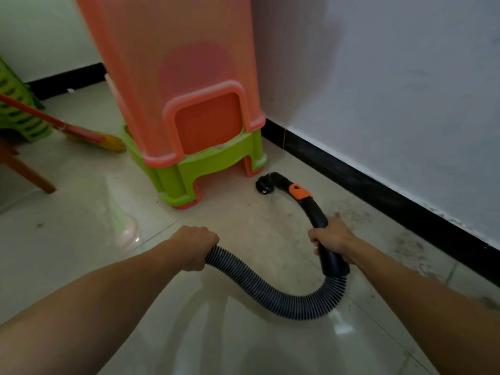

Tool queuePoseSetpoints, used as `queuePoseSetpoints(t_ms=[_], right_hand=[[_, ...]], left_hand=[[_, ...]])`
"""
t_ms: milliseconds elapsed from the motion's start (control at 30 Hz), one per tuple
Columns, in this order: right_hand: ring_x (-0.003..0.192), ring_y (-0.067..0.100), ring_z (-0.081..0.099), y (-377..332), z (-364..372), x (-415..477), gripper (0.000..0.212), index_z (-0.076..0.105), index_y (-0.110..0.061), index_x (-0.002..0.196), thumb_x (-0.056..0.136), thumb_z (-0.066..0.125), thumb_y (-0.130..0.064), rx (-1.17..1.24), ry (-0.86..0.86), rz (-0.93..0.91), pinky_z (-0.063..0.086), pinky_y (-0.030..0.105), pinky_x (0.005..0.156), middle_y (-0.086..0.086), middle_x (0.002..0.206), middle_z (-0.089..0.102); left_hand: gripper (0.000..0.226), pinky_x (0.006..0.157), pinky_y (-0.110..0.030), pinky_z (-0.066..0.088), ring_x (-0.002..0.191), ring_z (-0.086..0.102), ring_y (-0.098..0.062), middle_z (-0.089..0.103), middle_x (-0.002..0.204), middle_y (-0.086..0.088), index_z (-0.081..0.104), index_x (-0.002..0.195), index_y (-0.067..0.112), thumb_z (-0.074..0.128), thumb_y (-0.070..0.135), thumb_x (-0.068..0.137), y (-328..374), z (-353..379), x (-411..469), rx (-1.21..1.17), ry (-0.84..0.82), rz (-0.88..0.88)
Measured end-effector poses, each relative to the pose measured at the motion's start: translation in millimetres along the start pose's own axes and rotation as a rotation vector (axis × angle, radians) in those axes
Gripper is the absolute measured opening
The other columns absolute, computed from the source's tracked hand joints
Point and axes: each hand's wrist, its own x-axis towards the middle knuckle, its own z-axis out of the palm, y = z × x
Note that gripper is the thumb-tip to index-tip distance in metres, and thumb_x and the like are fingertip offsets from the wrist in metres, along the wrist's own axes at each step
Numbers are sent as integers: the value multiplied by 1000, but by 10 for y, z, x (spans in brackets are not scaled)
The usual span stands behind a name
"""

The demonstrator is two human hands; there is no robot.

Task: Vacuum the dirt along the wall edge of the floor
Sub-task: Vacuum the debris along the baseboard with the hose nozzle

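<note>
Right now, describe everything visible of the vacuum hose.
The vacuum hose is ribbed, grey-black, plastic-looking, sagging in a U between the hands. The left hand grips the ribbing; the right hand grips the rigid curved black tube, which carries an orange slider and ends in a black nozzle at the floor.

The head camera looks forward and down, near the floor (243, 342), toward the wall (378, 77) corner.

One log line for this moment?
left hand grips hose | right hand grips wand | nozzle near stool leg | dirt along baseboard
</note>
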Motion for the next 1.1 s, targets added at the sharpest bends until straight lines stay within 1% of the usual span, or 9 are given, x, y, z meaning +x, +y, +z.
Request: queuePoseSetpoints(t_ms=[133, 200, 267, 500, 600, 767, 867, 1000, 1100], right_hand=[[56, 26, 63, -131, -52, 201, 32, 56, -4, 108, 78, 69, -2, 17, 78, 10, 55, 31, 50, 19, 80, 66], [56, 28, 63, -201, -72, 312, 36, 55, -1, 111, 77, 68, -1, 52, 90, 36, 58, 36, 55, 21, 81, 65], [57, 29, 63, -301, -69, 413, 40, 55, 2, 113, 75, 68, 1, 63, 70, 50, 61, 41, 62, 22, 84, 64], [59, 27, 64, -479, -69, 438, 40, 54, 3, 113, 75, 69, 1, 33, -6, 57, 57, 34, 54, 19, 81, 65], [56, 25, 65, -322, -62, 205, 32, 57, 1, 105, 75, 68, 1, -25, -45, 42, 58, 35, 56, 17, 75, 65], [50, 22, 62, -198, -20, -181, 27, 56, -5, 100, 77, 67, 2, -145, -199, -39, 52, 28, 46, 16, 71, 62], [50, 22, 62, -258, -108, -199, 25, 55, -3, 100, 78, 66, 3, -180, -160, -67, 52, 27, 47, 16, 71, 62], [50, 22, 65, -415, -8, -218, 25, 57, -6, 97, 75, 68, -3, -315, -231, -125, 56, 31, 49, 14, 69, 65], [54, 25, 70, -429, 176, -178, 28, 57, -9, 98, 73, 68, -10, -372, -216, -168, 63, 44, 62, 14, 78, 68]], left_hand=[[26, 71, -31, 39, 99, 60, -24, 58, 107, -4, 52, 108, 20, 59, 19, 83, 7, 5, 61, -7, 15, -20], [25, 72, -31, 40, 97, 60, -24, 58, 106, -4, 51, 108, 21, 59, 20, 83, -74, -4, 70, -27, 28, -64], [25, 72, -31, 41, 97, 60, -23, 58, 105, -3, 51, 107, 21, 58, 20, 83, -148, 15, 64, -50, 30, -100], [23, 69, -29, 41, 89, 58, -19, 48, 90, 4, 49, 101, 23, 60, 20, 81, -238, 150, 30, -125, -8, -107], [27, 70, -29, 44, 87, 59, -18, 53, 90, 3, 53, 103, 23, 64, 20, 79, -165, 194, 74, -134, -60, -57], [36, 67, -28, 44, 82, 56, -16, 53, 88, 3, 56, 104, 22, 75, 23, 73, -5, 291, 87, -129, -152, 12], [40, 67, -28, 45, 83, 57, -17, 54, 88, 3, 57, 104, 22, 77, 25, 70, 48, 295, 55, -144, -170, 17], [38, 65, -28, 42, 79, 55, -16, 53, 86, 3, 55, 98, 24, 79, 26, 69, 83, 273, -22, -125, -185, 26], [40, 66, -29, 42, 81, 55, -16, 55, 91, 1, 56, 101, 22, 80, 24, 69, 63, 273, -99, -78, -196, 33]])
